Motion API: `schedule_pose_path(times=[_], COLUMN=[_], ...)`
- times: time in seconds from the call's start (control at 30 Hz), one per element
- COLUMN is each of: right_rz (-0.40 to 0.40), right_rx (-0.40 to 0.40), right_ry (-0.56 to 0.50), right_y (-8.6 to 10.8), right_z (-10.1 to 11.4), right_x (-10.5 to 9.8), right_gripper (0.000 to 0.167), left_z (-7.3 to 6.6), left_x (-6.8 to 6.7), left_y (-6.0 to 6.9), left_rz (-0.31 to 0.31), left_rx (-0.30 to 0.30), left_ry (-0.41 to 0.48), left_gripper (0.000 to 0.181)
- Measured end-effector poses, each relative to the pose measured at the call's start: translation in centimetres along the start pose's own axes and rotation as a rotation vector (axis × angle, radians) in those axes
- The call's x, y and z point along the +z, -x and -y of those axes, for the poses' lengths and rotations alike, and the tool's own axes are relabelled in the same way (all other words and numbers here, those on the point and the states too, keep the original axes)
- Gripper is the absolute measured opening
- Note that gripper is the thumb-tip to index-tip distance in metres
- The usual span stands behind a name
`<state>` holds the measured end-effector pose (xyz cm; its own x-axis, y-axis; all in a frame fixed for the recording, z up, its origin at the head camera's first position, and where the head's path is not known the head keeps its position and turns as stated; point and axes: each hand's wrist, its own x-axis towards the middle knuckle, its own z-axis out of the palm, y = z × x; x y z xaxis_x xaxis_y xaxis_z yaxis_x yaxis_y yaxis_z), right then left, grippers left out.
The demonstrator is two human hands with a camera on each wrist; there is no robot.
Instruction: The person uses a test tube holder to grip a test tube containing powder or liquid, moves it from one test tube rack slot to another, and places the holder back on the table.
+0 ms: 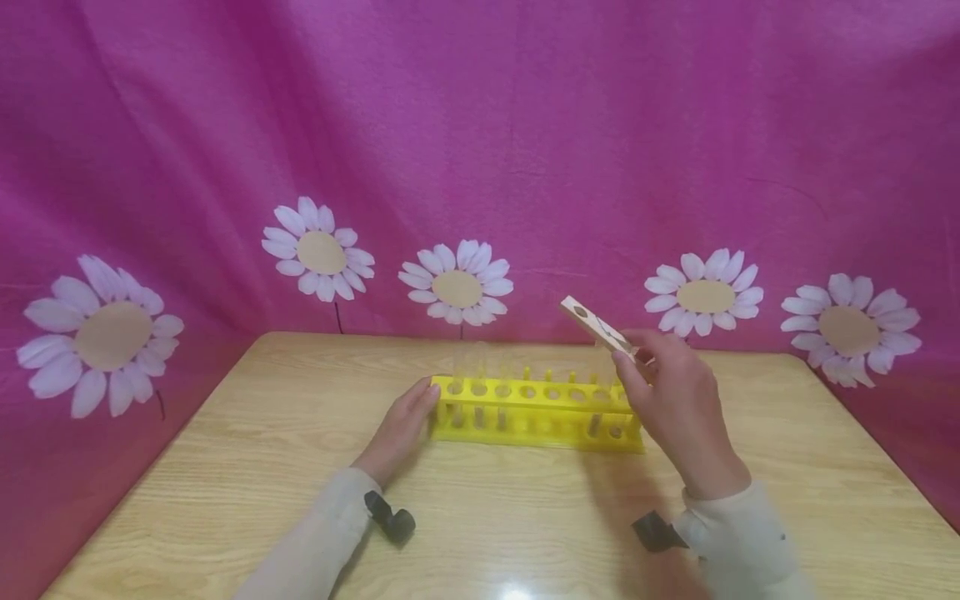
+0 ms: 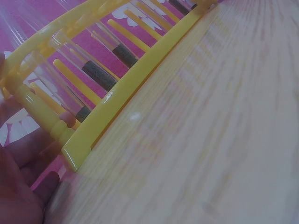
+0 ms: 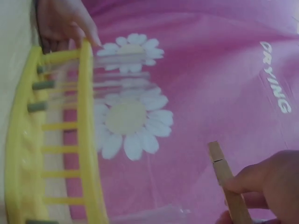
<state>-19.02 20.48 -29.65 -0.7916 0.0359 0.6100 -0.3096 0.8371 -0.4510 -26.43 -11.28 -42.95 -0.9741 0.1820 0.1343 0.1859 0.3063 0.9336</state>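
Observation:
A yellow test tube rack [image 1: 540, 440] stands on the table. My left hand [image 1: 397, 429] grips its left end, with the thumb at the top edge and the fingers around the end post in the left wrist view. Three clear test tubes stand in the holes on the left, with dark material [image 2: 99, 75] at their bottoms. At least one more test tube [image 3: 149, 216] stands towards the right end, partly hidden by my right hand [image 1: 678, 408]. That hand pinches a wooden test tube clamp [image 1: 597, 323] between thumb and fingers, tilted above the rack's right end, apart from the tubes.
The light wooden table [image 1: 247, 458] lies under the rack, its back edge close behind. A pink cloth [image 1: 525, 125] with printed white daisies hangs behind and at both sides. Yellow pegs [image 3: 60, 149] rise from the rack's base.

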Motion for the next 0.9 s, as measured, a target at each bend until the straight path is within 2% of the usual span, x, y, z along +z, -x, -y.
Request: schedule_pose_path(times=[0.23,0.4,0.67,0.8,0.9], right_rz=[-0.031,-0.026,0.029,0.067,0.095], right_rx=[0.066,0.119,0.275,0.351,0.388], right_ry=[0.018,0.045,0.107,0.130,0.148], right_y=[-0.6,-0.8,-1.1,-1.2,-1.2], right_z=[-1.3,-2.2,-4.0,-4.6,-5.2], right_x=[-1.6,-2.5,-4.0,-4.2,-4.3], right_gripper=[0.027,0.029,0.036,0.036,0.037], left_z=[-3.8,-3.9,-0.2,0.4,0.2], left_x=[-0.5,-0.5,-0.2,-0.1,-0.1], left_y=[1.4,1.5,-0.2,-0.3,-0.2], left_rz=[0.038,0.037,0.026,0.017,0.029], left_rx=[-0.011,-0.032,-0.030,-0.016,-0.007], left_ry=[0.004,-0.005,0.024,0.028,0.044], left_gripper=[0.051,0.053,0.057,0.061,0.059])
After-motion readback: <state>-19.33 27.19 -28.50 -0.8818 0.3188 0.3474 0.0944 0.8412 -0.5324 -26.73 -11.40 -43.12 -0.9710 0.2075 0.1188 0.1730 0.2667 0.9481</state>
